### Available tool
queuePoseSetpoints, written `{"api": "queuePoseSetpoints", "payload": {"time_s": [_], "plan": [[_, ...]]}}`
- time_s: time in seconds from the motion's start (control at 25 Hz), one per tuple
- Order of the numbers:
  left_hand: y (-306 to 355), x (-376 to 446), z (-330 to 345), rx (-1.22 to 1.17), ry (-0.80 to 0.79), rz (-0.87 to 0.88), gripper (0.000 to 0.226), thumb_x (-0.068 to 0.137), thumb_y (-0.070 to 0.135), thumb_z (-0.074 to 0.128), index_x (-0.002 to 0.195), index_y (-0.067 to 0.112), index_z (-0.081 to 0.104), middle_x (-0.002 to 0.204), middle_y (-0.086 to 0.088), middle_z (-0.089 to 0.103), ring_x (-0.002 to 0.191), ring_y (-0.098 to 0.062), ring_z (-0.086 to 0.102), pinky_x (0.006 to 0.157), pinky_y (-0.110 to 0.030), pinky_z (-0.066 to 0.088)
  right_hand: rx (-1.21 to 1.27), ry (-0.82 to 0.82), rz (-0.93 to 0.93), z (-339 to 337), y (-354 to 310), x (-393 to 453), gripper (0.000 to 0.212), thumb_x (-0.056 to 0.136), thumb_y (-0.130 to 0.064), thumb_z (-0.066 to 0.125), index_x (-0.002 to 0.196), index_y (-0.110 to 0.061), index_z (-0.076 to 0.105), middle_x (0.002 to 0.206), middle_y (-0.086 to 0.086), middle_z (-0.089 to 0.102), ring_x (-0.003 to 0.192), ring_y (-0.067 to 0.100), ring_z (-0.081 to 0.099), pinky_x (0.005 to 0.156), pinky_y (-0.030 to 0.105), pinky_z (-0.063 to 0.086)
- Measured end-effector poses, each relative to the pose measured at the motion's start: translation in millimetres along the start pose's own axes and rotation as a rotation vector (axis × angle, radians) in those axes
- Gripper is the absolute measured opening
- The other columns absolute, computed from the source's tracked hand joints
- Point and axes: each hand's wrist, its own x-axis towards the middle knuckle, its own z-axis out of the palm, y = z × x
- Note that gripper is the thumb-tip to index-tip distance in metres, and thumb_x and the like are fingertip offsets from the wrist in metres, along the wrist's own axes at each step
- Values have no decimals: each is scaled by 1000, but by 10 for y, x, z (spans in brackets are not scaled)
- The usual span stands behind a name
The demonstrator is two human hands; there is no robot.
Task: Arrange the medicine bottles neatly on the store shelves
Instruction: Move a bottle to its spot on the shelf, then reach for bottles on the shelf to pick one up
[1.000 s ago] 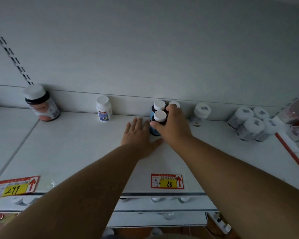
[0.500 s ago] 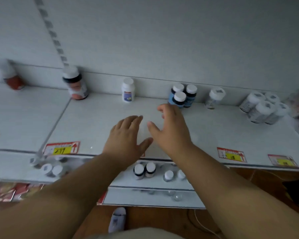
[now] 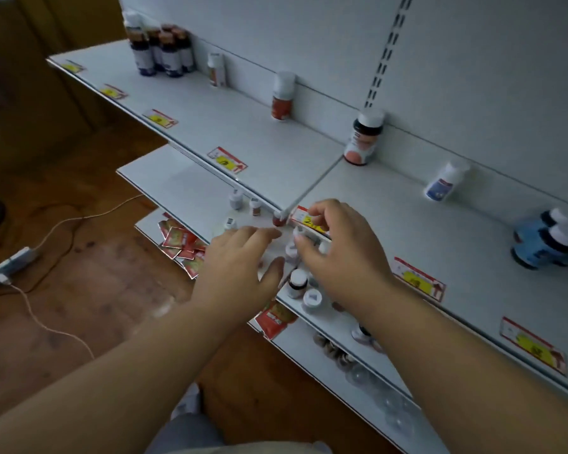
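Observation:
My left hand (image 3: 243, 267) and my right hand (image 3: 338, 250) hover side by side at the front edge of the upper shelf (image 3: 391, 224), fingers loosely curled, nothing plainly held. Under them, on the lower shelf (image 3: 177, 188), stand small white-capped bottles (image 3: 297, 283); some are hidden by my hands. Along the back of the upper shelf stand a cluster of blue bottles (image 3: 551, 239), a white bottle with a blue label (image 3: 445, 181), a dark bottle with a pink label (image 3: 363, 137) and a red-labelled bottle (image 3: 282, 96).
A group of tall dark bottles (image 3: 164, 50) stands at the far left end of the upper shelf. Red sachets (image 3: 181, 240) lie on the lowest shelf. A power strip (image 3: 10, 265) with a white cable lies on the wooden floor at left.
The view has swung left and down. My right hand has left the blue bottles, and both hands have pulled back to the shelf's front edge above the lower shelf.

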Motion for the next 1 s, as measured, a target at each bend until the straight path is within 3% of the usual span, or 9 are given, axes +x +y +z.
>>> {"api": "queuePoseSetpoints", "payload": {"time_s": [0.12, 0.28, 0.44, 0.6, 0.84, 1.0], "plan": [[-702, 0, -197, 2, -22, -63, 39, 85, 40, 54, 120, 25, 63, 112, 2, 64, 103, -22, 59, 87, -38, 46, -19, -40, -26, 575, -379, 338, 24, 92, -36, 62, 113, -25, 58, 118, -8, 47, 99, 10, 52, 85, 31, 51], [-1760, 171, -461, 41, -79, -106, 45, 84, 43, 44, 120, 21, 61, 106, 0, 64, 100, -27, 61, 84, -43, 49, 48, -114, 61, 1443, -985, 816, 19, 90, -35, 66, 104, -30, 54, 111, -9, 45, 96, 10, 53, 85, 32, 50], [-2336, 491, -547, 1, -95, -135, 43, 86, 42, 48, 123, 23, 58, 113, 0, 62, 106, -26, 60, 89, -47, 48, 60, -161, 128, 1909, -1223, 1273, 27, 91, -36, 66, 113, -29, 52, 109, -12, 45, 98, 5, 52, 81, 24, 50], [-2921, 899, -170, -16, -134, -163, 45, 89, 36, 56, 133, 25, 53, 127, -2, 58, 115, -26, 55, 93, -41, 44, 56, -162, 142, 2564, -995, 1816, 32, 91, -37, 67, 117, -26, 53, 112, -9, 51, 101, 6, 53, 74, 13, 45], [-3777, 1429, 833, -209, -144, -355, 54, 91, 38, 58, 142, 29, 42, 140, -1, 49, 125, -22, 49, 98, -35, 41, 35, -193, 293, 3740, -173, 2662, 36, 88, -36, 69, 117, -27, 49, 122, 0, 51, 103, 12, 54, 87, 35, 53], [-4337, 1812, 1719, -455, -163, -410, 56, 90, 43, 58, 142, 34, 38, 142, 4, 45, 125, -16, 48, 98, -36, 46, -74, -188, 401, 4489, 403, 3212, 44, 89, -37, 68, 125, -23, 46, 128, -1, 46, 110, 13, 53, 85, 21, 44]]}}
